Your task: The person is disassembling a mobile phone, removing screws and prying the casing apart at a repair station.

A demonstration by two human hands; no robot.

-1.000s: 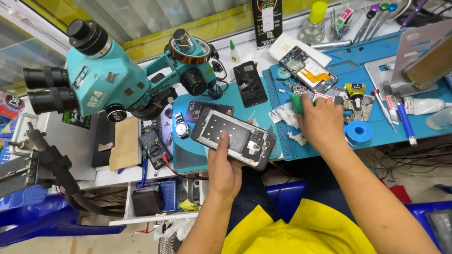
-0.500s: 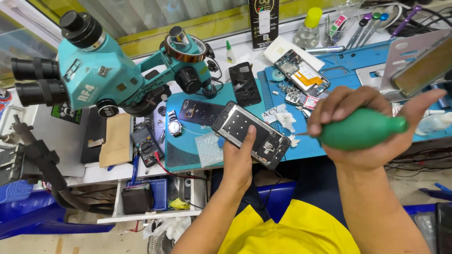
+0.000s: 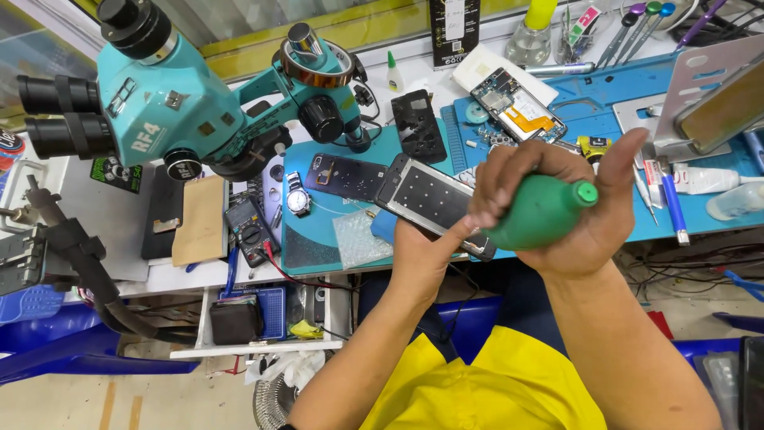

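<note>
My left hand (image 3: 420, 253) holds an opened dark phone (image 3: 434, 201) from below, its inner side facing up, tilted over the front of the teal mat (image 3: 318, 231). My right hand (image 3: 567, 209) is closed around a green rubber dust blower (image 3: 539, 213), its nozzle end toward the phone's right end. The two hands are close together at the bench's front edge. My yellow shirt fills the bottom of the view.
A teal stereo microscope (image 3: 183, 103) stands at the left. A phone back cover (image 3: 342, 175), a wristwatch (image 3: 298, 199), a black frame (image 3: 419, 126), a multimeter (image 3: 253, 231) and an opened phone with circuit board (image 3: 516, 103) lie on the bench. Tools and tubes (image 3: 676, 191) sit right.
My right hand picked the green blower off the blue mat and brought it left, up against the phone. My left hand kept hold of the phone and shifted it slightly right.
</note>
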